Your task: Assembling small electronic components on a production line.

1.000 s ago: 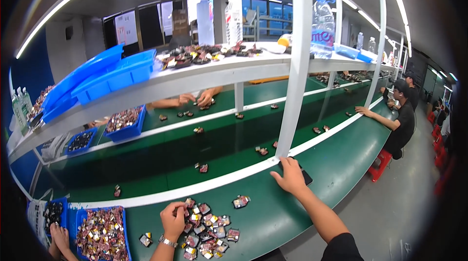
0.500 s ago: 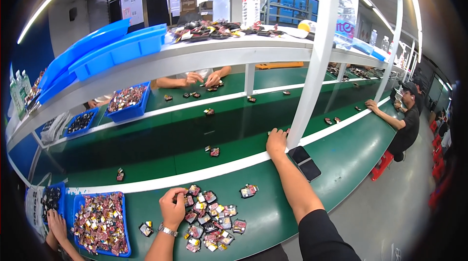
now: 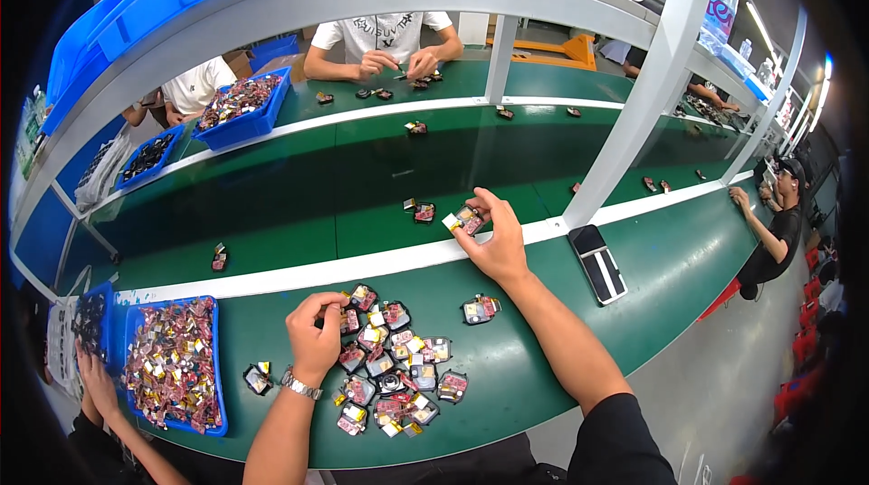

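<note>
Head view: right hand (image 3: 500,248) has a small circuit part (image 3: 466,220) pinched between thumb and fingers, around the near edge of the green belt (image 3: 272,222), by the white rail (image 3: 380,267). Left hand (image 3: 313,338) is at the left edge of the parts pile (image 3: 424,377), fingers curled narrow; can't tell if anything's in them. Lone part (image 3: 480,308) right of pile; blue tray (image 3: 218,367) of boards further left. Handling, my read: light, stiff shell, fragile board and flaps. Best hold: opposite shell edges, off the white-and-yellow bits.
</note>
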Available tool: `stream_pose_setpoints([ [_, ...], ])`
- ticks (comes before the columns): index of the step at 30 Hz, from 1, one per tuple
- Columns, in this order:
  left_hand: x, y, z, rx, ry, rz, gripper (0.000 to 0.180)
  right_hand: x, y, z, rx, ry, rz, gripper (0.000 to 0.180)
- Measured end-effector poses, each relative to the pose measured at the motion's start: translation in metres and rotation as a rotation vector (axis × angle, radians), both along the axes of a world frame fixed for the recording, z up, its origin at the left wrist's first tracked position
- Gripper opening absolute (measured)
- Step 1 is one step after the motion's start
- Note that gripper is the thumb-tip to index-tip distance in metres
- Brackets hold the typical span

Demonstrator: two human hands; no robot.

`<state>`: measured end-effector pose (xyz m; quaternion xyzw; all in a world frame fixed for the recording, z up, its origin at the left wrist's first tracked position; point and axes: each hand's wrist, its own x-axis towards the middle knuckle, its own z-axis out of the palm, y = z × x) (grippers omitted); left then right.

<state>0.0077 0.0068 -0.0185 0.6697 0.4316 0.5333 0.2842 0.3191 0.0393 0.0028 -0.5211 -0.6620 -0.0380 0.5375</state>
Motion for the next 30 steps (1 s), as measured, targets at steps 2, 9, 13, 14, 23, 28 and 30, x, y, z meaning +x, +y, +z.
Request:
stream_pose_setpoints([
  [2,0.002,0.000,0.000,0.006,0.000,-0.004,0.013,0.002,0.000,-0.001,0.021,-0.018,0.011,0.064],
  [9,0.001,-0.003,0.003,-0.022,0.003,-0.007,0.013,0.007,0.001,-0.005,-0.047,-0.015,-0.062,0.057],
  [13,0.001,-0.004,0.005,-0.029,0.009,-0.007,0.013,0.003,-0.008,-0.003,-0.207,-0.069,0.008,0.048],
  [14,0.000,-0.004,0.005,-0.025,0.010,-0.003,0.013,-0.005,-0.013,-0.001,-0.214,-0.136,0.107,0.045],
  [23,0.000,0.000,0.001,0.013,0.053,-0.013,0.012,-0.021,-0.025,0.008,-0.447,-0.115,0.424,0.050],
  [28,-0.012,0.002,-0.004,-0.064,0.029,0.051,0.013,-0.006,0.048,-0.023,-0.330,-0.095,-0.159,0.044],
  [30,-0.016,0.007,-0.001,0.127,0.169,0.086,0.020,-0.015,0.057,-0.025,-0.421,-0.126,-0.178,0.042],
])
